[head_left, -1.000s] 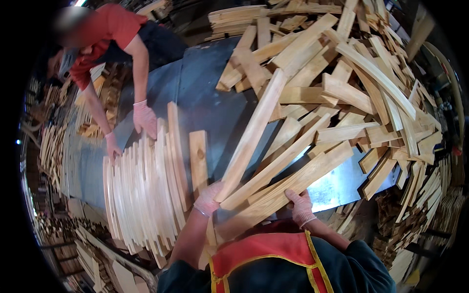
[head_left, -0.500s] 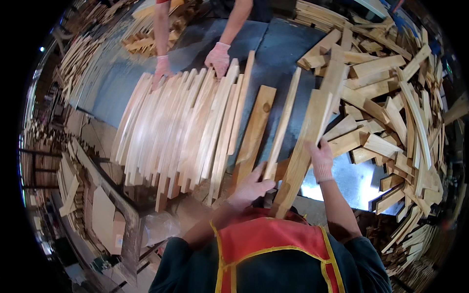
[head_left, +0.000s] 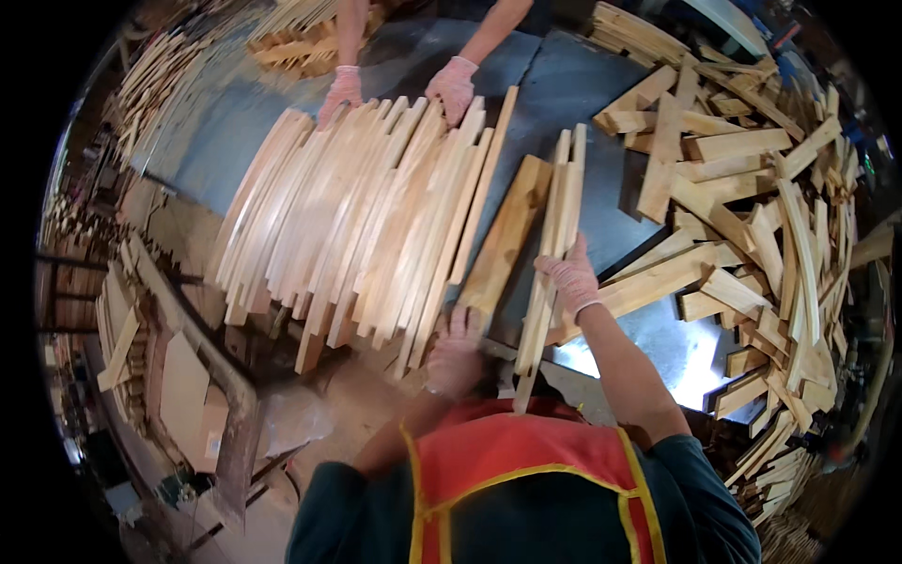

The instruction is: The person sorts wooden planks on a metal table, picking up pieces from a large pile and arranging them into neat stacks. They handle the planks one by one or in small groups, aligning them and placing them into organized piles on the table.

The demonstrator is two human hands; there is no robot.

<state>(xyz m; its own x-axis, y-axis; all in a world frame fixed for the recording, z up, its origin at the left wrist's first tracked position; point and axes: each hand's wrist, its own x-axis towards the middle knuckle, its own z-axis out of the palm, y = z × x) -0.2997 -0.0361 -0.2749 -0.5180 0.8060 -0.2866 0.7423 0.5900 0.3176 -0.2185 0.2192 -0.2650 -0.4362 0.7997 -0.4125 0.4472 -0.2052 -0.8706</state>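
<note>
My right hand [head_left: 571, 274], in a pale pink glove, is closed around wooden strips [head_left: 552, 235] standing on edge side by side. Their near ends point at my chest. Just left of them, a wider, darker plank [head_left: 508, 235] with a brownish face lies on the table. At its near end is my left hand [head_left: 455, 359], a little blurred, its fingers stretched toward the plank. A row of pale wooden strips [head_left: 348, 216] lies packed together to the left. Across from me, a co-worker's two gloved hands [head_left: 452, 90] rest on the far ends of that row.
Loose wooden offcuts [head_left: 742, 207] lie heaped along the right side of the grey table [head_left: 601, 85]. More stacked strips [head_left: 310, 42] stand at the far left. A worn wooden frame edge [head_left: 240, 414] and a clear plastic bag [head_left: 293, 421] are at the lower left.
The wide board in my right hand is turned on edge, beside the strip my left hand held. My left hand has let that strip go and moved left to the darker plank. The co-worker's hands moved right.
</note>
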